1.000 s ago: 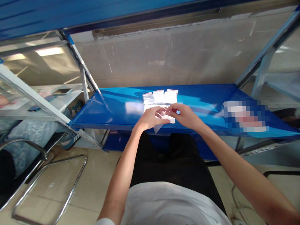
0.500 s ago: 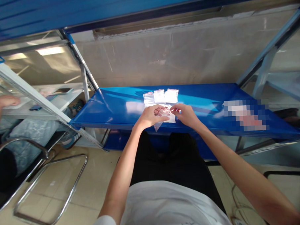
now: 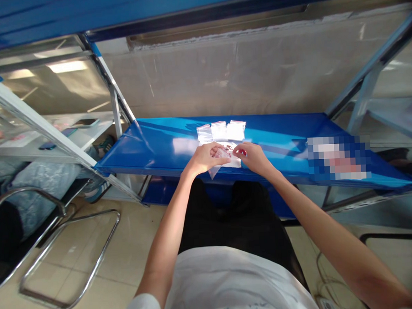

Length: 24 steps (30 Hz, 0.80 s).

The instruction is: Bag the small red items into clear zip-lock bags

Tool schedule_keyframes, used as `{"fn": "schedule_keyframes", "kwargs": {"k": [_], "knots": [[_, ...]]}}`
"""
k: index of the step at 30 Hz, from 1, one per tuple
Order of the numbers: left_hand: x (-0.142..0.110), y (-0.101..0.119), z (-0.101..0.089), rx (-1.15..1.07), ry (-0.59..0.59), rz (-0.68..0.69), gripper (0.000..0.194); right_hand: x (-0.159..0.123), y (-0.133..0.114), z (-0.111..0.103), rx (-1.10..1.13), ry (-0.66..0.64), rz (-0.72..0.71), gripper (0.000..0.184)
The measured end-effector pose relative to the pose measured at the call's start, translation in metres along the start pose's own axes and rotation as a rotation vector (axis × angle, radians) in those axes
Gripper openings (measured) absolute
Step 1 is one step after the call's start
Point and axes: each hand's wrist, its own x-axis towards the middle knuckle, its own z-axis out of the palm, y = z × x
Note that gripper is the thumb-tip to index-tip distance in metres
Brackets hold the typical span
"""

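Observation:
In my left hand is a small clear zip bag, its corner hanging past the shelf's front edge. My right hand is just to the right of it, thumb and fingertips pinched together; anything between them is too small to make out. Beneath both hands lies a white sheet with small dark reddish bits on it. Behind the sheet, three clear zip bags lie in a row: a left bag, a middle bag and a right bag.
The blue shelf carries a pixelated patch on its right side. Metal posts frame it, with a blue upper shelf overhead. At left, a person sits by a white shelf holding phones; a chrome chair stands there.
My right hand has drawn slightly away from the bag, uncovering more reddish bits on the sheet. The left hand and bag have shifted a little left. The neighbour's hand has moved left.

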Motion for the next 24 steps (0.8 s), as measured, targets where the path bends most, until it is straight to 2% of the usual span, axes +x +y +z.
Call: {"fn": "schedule_keyframes", "kwargs": {"k": [3,6,10,13,15,18,21,24], "knots": [[-0.002,0.003,0.000,-0.009,-0.012,0.020,0.061,0.000,-0.013,-0.010,0.195,0.014,0.018,0.022],[-0.004,0.007,0.001,-0.022,-0.033,0.034,0.060,-0.002,-0.030,-0.020,0.372,-0.036,0.005,0.033],[-0.005,0.010,0.001,-0.042,-0.058,0.042,0.056,-0.005,-0.051,-0.028,0.407,-0.108,-0.040,0.044],[-0.004,0.008,0.002,-0.048,-0.055,0.033,0.059,-0.005,-0.057,-0.032,0.414,-0.142,-0.065,0.047],[-0.003,0.006,0.001,-0.044,-0.054,0.031,0.061,-0.004,-0.054,-0.034,0.432,-0.132,-0.031,0.047],[-0.003,0.005,0.000,-0.044,-0.052,0.017,0.064,-0.002,-0.038,-0.030,0.390,-0.043,0.033,0.042],[-0.004,0.006,-0.001,-0.041,-0.048,0.008,0.064,0.000,-0.018,-0.019,0.217,0.028,0.047,0.029],[-0.004,0.008,-0.002,-0.049,-0.041,0.012,0.061,0.000,-0.005,-0.005,0.046,0.006,0.025,0.021]]}}
